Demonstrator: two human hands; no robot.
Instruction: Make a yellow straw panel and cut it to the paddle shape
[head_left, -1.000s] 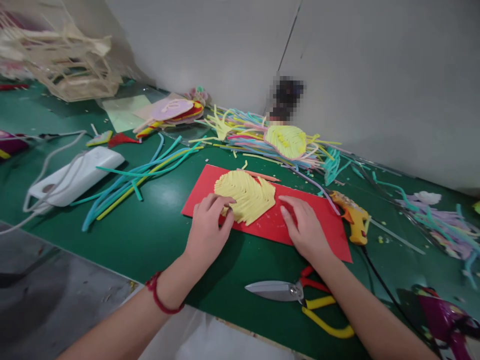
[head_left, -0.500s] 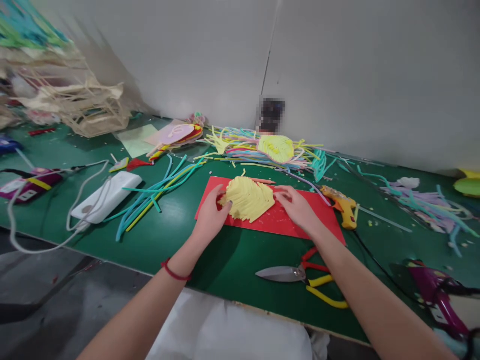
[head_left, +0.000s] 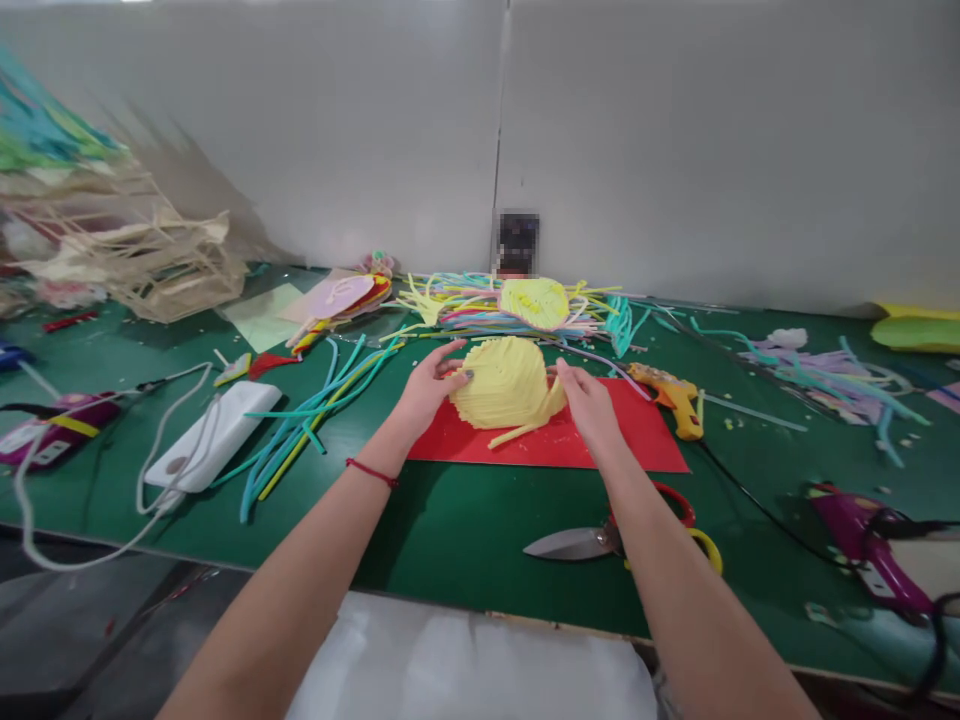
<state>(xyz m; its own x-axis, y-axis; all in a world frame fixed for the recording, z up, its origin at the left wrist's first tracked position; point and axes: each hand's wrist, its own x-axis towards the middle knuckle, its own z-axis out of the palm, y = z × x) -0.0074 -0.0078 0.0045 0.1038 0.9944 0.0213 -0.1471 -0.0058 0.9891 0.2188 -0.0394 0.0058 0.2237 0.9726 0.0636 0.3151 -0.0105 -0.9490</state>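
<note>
A rounded yellow piece point(head_left: 501, 385), its face covered in rows of narrow strips, is held tilted up over a red board point(head_left: 637, 435). My left hand point(head_left: 429, 392) grips its left edge, thumb on the front and fingers behind. At the right edge my right hand point(head_left: 589, 400) pinches the piece near a loose yellow strip that sticks out; its fingertips are partly hidden. Another yellow strip point(head_left: 517, 434) hangs at the lower edge, over the board. Scissors point(head_left: 574, 543) with red and yellow handles lie in front, partly under my right forearm.
An orange glue gun point(head_left: 675, 400) lies right of the board, its cord trailing right. Bundled coloured strips point(head_left: 465, 310) and another yellow piece point(head_left: 534, 302) are at the back. On the left are a white power strip point(head_left: 214, 435) and blue-green strips point(head_left: 300, 430). Purple tools lie at both sides.
The yellow piece has turned in my hands and now stands more upright, with loose strips showing at its lower right. My view has shifted slightly.
</note>
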